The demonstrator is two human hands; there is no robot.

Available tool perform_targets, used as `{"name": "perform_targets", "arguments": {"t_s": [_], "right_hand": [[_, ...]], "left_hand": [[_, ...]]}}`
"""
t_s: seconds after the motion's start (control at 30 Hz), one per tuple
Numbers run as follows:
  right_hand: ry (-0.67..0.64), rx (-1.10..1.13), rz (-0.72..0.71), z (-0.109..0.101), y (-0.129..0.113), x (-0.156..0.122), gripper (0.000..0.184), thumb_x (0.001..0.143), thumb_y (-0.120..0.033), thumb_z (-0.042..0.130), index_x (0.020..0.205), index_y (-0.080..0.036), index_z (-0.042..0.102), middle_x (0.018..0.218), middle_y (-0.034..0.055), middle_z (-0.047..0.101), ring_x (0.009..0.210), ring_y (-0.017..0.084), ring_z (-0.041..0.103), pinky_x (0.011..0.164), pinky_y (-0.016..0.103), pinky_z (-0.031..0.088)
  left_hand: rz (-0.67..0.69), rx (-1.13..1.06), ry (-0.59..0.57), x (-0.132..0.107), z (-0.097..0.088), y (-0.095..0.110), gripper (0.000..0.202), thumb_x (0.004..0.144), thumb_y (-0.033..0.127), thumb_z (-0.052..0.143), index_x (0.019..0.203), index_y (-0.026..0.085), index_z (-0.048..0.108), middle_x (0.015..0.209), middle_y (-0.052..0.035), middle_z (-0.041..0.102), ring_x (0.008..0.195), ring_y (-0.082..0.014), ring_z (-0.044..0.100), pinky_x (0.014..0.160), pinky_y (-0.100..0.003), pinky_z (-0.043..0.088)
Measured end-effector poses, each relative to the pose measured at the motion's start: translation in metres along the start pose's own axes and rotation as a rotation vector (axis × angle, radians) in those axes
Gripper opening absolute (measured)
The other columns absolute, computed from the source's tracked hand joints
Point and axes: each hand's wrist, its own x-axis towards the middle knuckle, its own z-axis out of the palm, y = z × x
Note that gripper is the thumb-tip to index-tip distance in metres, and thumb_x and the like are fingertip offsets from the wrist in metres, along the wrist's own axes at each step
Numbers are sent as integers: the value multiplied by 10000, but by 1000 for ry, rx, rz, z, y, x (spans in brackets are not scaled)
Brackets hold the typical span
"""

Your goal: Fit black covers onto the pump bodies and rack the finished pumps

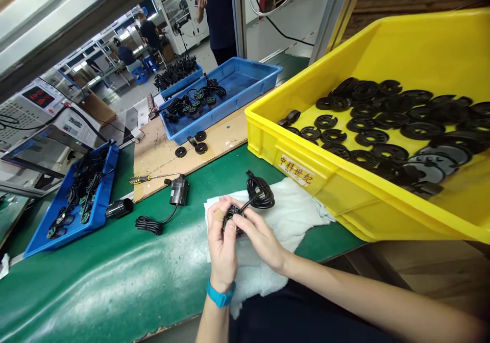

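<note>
"How was that step best handled?"

"I judged a steady left grip, a light right thumb and a slack cord [261, 192] served best, low over the cloth [296, 213]."

"And the part?"

"I saw the part [232, 212] between 2 hands, near side, left of the yellow bin [264, 138]."

"Fingers?"

"The left hand [222, 241] curled round it, thumb on top; the right hand [264, 237] clamped its right side. I couldn't tell what the thumbs covered."
</note>
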Motion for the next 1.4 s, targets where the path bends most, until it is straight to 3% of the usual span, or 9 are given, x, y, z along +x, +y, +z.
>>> {"name": "perform_targets", "arguments": {"t_s": [0.07,0.13,0.27,0.4,0.5,0.87,1.23,1.4], "right_hand": [[23,25,-17,4,-2,5,516,998,-508,546,1435,-240,600,1482,102,577,1412,279,500,1236,493,357],[18,44,-22,6,-3,7,510,989,-498,563,1426,-240,614,1484,97,580,1402,282,511,1233,498,362],[-76,143,7,2,-7,14,476,945,-446,648,1376,-243,665,1450,88,615,1367,289,553,1215,493,391],[-138,233,67,-3,-11,19,454,896,-430,716,1313,-253,713,1375,90,671,1303,311,608,1173,516,434],[-120,282,91,-4,-9,20,452,867,-440,751,1278,-252,736,1359,99,680,1297,324,612,1167,529,437],[-64,424,121,-5,0,21,466,817,-382,810,1267,-295,733,1302,89,711,1279,308,633,1189,561,404],[-134,443,144,-6,-1,20,494,823,-325,794,1308,-292,705,1381,90,665,1318,301,605,1209,544,383],[-148,414,139,-9,1,21,451,824,-278,761,1273,-261,730,1338,91,692,1270,300,640,1190,537,413]], "left_hand": [[-124,-102,63,-1,2,0,476,1009,337,538,1481,293,497,1465,-71,561,1374,-231,519,1166,-400,413],[-201,-177,137,-1,4,1,450,1016,374,508,1452,262,517,1471,-73,563,1379,-225,516,1154,-370,417],[-263,-239,267,6,9,6,293,1004,428,542,1148,210,672,1196,-46,666,1179,-183,602,1031,-287,463],[-307,-342,342,13,15,11,198,918,391,667,932,193,672,927,5,635,890,-134,604,826,-229,477],[-306,-390,395,14,18,11,190,881,378,692,871,191,659,865,16,611,815,-126,577,773,-226,462],[-300,-441,409,13,18,6,142,831,327,728,863,201,672,884,8,621,849,-137,590,821,-252,478],[-379,-519,252,18,17,11,221,877,351,716,831,173,591,817,17,540,794,-118,532,777,-219,471],[-359,-471,310,20,21,11,275,826,396,765,818,172,606,819,7,578,790,-126,545,758,-220,491]]}}
